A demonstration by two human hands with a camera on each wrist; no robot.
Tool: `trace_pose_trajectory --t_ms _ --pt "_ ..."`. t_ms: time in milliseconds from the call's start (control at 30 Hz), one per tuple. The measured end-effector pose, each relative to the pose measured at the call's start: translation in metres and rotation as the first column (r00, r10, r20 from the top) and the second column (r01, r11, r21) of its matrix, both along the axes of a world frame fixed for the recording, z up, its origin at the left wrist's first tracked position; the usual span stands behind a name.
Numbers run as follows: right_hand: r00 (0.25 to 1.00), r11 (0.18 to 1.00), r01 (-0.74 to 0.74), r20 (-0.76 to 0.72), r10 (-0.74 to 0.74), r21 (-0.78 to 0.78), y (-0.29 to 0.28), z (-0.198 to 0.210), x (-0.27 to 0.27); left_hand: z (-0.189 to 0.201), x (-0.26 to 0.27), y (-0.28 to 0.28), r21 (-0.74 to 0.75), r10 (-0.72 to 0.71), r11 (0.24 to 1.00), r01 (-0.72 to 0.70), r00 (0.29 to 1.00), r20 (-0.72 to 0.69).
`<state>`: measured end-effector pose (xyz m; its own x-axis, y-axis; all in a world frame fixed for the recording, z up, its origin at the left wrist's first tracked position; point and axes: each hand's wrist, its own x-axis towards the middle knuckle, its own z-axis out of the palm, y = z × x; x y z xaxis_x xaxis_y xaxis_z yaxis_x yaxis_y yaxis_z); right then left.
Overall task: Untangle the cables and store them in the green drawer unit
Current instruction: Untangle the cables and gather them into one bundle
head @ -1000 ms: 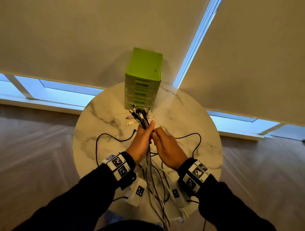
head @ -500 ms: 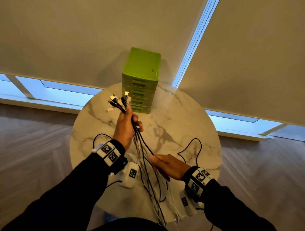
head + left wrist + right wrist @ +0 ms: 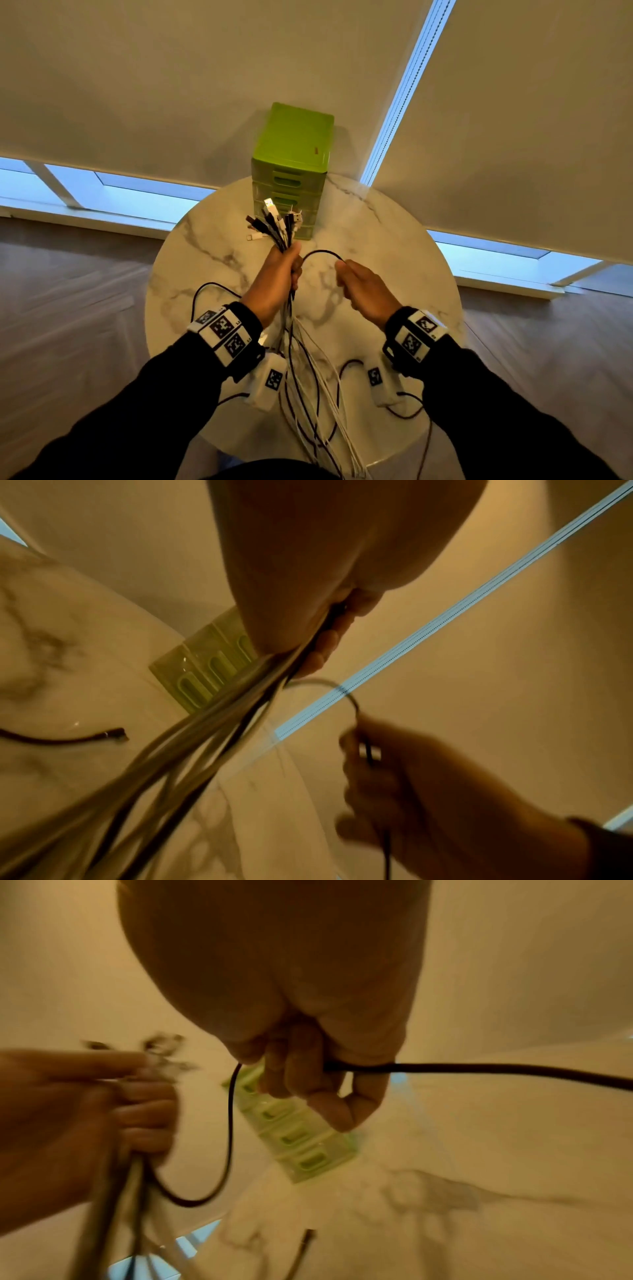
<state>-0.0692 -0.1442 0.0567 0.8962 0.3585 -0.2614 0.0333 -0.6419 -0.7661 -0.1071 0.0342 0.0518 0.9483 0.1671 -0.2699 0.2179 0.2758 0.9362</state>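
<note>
The left hand (image 3: 279,274) has lifted the bunch of cables (image 3: 274,224) back up in front of the green drawer unit (image 3: 291,164), fist tight around it. The right hand (image 3: 364,291) has come up too and now pinches one black cable (image 3: 320,253), pulling it off to the right. So one cable is coming free. All drawers look shut. The surface (image 3: 394,246) right of the unit has open room; long ends hang past its near edge.

Green drawer unit (image 3: 294,147); white grey-veined marble table (image 3: 212,253); black, white cables (image 3: 308,377).
</note>
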Motion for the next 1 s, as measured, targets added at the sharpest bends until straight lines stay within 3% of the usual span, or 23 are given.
trace_pose_trajectory --t_ms 67,167,267,333,433,533,633,733,833,900,1000 --pt "0.992 0.994 -0.092 0.092 0.086 0.065 0.021 0.014 -0.007 -0.001 0.002 -0.006 -0.022 -0.019 1.0 0.018 0.999 -0.028" --pt "0.924 0.952 -0.305 0.254 0.287 0.036 0.037 0.018 -0.017 -0.001 0.005 -0.009 -0.073 -0.005 0.997 0.001 0.999 -0.054" --pt "0.883 0.916 -0.401 0.269 0.385 0.006 0.038 0.013 -0.021 -0.004 0.004 -0.01 -0.02 0.046 0.999 -0.049 0.992 -0.116" --pt "0.895 0.913 -0.408 0.194 0.402 -0.009 0.031 0.011 -0.024 -0.004 0.003 -0.009 -0.052 0.113 0.992 -0.118 0.989 -0.093" --pt "0.935 0.933 -0.321 -0.101 0.339 0.161 0.012 0.007 -0.031 -0.003 0.011 0.001 -0.253 0.237 0.935 -0.247 0.969 -0.072" --pt "0.872 0.935 -0.269 -0.355 0.338 0.229 -0.017 -0.006 -0.043 0.004 0.018 0.018 -0.389 0.364 0.847 -0.363 0.928 -0.074" --pt "0.858 0.951 -0.263 -0.411 0.308 0.165 -0.049 -0.03 -0.051 0.012 0.019 0.032 -0.384 0.442 0.82 -0.424 0.896 -0.045" --pt "0.915 0.955 -0.285 -0.318 0.247 -0.078 -0.074 -0.044 -0.045 0.017 0.013 0.034 -0.346 0.443 0.845 -0.408 0.896 0.023" --pt "0.992 0.952 -0.116 -0.077 0.098 -0.285 -0.078 -0.042 -0.022 0.02 0.001 0.009 -0.183 0.355 0.925 -0.332 0.928 0.112" --pt "0.995 0.955 0.026 0.104 0.005 -0.296 -0.064 -0.03 -0.005 0.02 -0.01 -0.013 -0.016 0.241 0.97 -0.241 0.961 0.134" --pt "0.972 0.991 0.093 0.225 -0.07 -0.092 -0.029 0.0 0.004 0.014 -0.024 -0.04 0.136 0.082 0.987 -0.089 0.995 0.06"
